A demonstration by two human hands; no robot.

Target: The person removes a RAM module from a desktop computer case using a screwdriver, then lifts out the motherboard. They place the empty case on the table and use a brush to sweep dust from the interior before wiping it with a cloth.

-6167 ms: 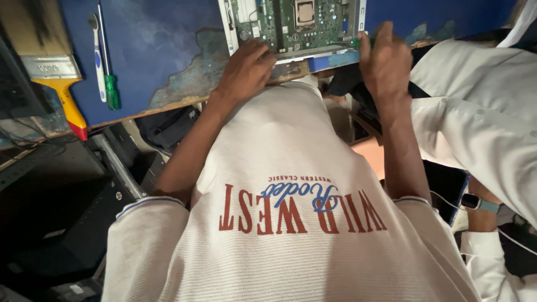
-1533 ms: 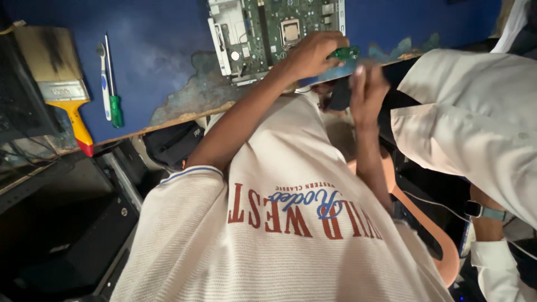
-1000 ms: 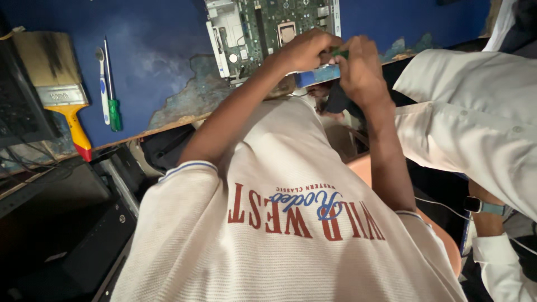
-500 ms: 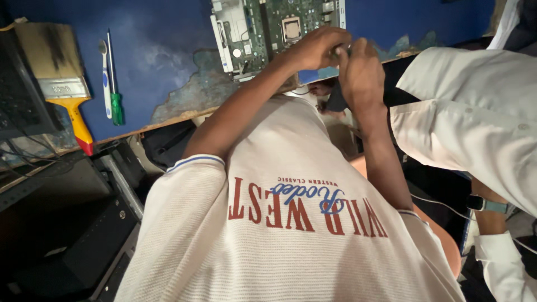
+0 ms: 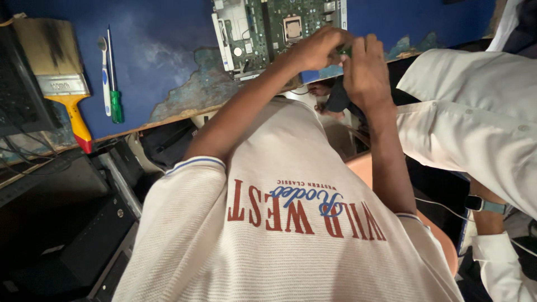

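A green computer circuit board (image 5: 263, 28) with a square socket lies on the blue worktop (image 5: 162, 50), at its near edge. My left hand (image 5: 313, 49) reaches over the board's near right corner with its fingers curled. My right hand (image 5: 363, 70) is pressed against it from the right. Between the fingertips of both hands a small green object (image 5: 344, 52) shows, mostly hidden. My cream shirt with red lettering fills the lower half of the view.
A wide paintbrush (image 5: 59, 84) with a yellow and red handle, a toothbrush (image 5: 104, 70) and a green-handled screwdriver (image 5: 114, 89) lie at the left of the worktop. A dark computer case (image 5: 72, 240) stands lower left. Another person's white sleeve (image 5: 475, 123) and wristwatch (image 5: 484, 205) are at the right.
My hands, first apart on the board's near edge, came together. My right hand rose to meet the left at the board's corner, and both now pinch the small green object.
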